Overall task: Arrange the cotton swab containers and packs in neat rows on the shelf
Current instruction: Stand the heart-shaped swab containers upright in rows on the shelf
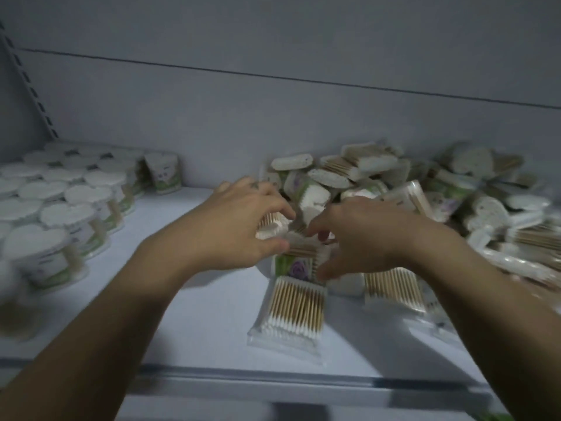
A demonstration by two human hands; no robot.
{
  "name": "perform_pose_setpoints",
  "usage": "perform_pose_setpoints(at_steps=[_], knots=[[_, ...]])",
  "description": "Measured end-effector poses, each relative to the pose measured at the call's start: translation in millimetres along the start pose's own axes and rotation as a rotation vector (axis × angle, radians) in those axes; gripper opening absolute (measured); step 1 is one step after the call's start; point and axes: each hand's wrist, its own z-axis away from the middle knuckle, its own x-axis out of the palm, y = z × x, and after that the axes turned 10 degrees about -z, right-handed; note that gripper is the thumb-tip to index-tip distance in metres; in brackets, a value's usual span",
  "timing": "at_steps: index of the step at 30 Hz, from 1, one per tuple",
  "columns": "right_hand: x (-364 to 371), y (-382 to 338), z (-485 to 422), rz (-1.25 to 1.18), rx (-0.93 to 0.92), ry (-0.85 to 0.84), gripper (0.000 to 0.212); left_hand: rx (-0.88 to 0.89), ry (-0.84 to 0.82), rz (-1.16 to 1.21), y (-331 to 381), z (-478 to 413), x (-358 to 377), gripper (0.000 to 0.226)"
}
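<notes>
On the white shelf, a jumbled heap of cotton swab packs fills the right half. My left hand grips a swab pack at the heap's near left edge, thumb below and fingers over it. My right hand reaches into the same spot with fingers curled down; whether it holds a pack is hidden. A flat clear pack of wooden swabs lies in front of both hands. Round swab containers with white lids stand in rows on the left.
The shelf's back wall rises just behind the heap. A slotted upright runs up the left corner. The shelf's front lip crosses below my forearms. Bare shelf lies between the containers and the heap.
</notes>
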Motion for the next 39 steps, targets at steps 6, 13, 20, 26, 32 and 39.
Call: perform_pose_setpoints(at_steps=[6,13,20,26,32,39], knots=[[18.6,5.7,-15.5,0.097,-0.085,0.121,0.029,-0.077,-0.092,-0.043,18.2,3.4,19.9,0.047],[-15.6,14.7,-18.5,-0.27,-0.144,0.242,0.036,-0.245,0.138,0.098,33.4,13.4,18.0,0.053],[-40.3,19.8,-45.2,-0.764,-0.265,0.405,0.019,-0.494,0.467,0.612,35.5,13.6,15.9,0.044],[-46.4,10.9,-59.6,-1.018,-0.355,0.328,0.024,-0.636,0.71,0.994,27.1,26.8,11.5,0.031],[-38.3,-11.8,-69.4,-1.09,-0.482,0.228,0.013,-0.706,0.771,1.165,11.2,39.4,5.6,0.027],[-40.8,-40.9,-93.3,-1.064,-0.447,0.256,0.009,-0.735,0.779,1.194,-17.0,51.6,6.9,0.033]])
